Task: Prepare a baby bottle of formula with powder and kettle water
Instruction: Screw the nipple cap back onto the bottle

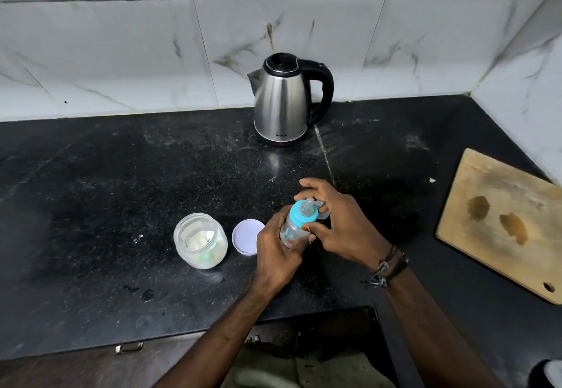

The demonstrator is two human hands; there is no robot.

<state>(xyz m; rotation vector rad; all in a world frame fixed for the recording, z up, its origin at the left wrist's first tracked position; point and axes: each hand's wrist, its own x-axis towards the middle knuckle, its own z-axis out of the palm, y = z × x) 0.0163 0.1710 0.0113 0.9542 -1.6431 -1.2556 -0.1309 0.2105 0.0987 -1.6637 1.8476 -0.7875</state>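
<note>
A clear baby bottle (pixel 293 229) with a blue collar (pixel 299 216) and a teat is held tilted above the black counter (pixel 121 190). My left hand (pixel 273 254) wraps its body from below. My right hand (pixel 337 226) has its fingers around the blue collar, and a clear cap shows behind them. To the left stands an open clear jar (pixel 200 240) with white powder inside. Its pale round lid (pixel 246 237) lies flat between the jar and my left hand. A steel kettle (pixel 282 105) with a black handle stands at the back, lid shut.
A wooden cutting board (pixel 501 223) lies at the right edge of the counter. White marble tiles form the back and right walls. Small dark drops (pixel 143 293) and scattered powder specks mark the counter. A cabinet front runs below the near edge.
</note>
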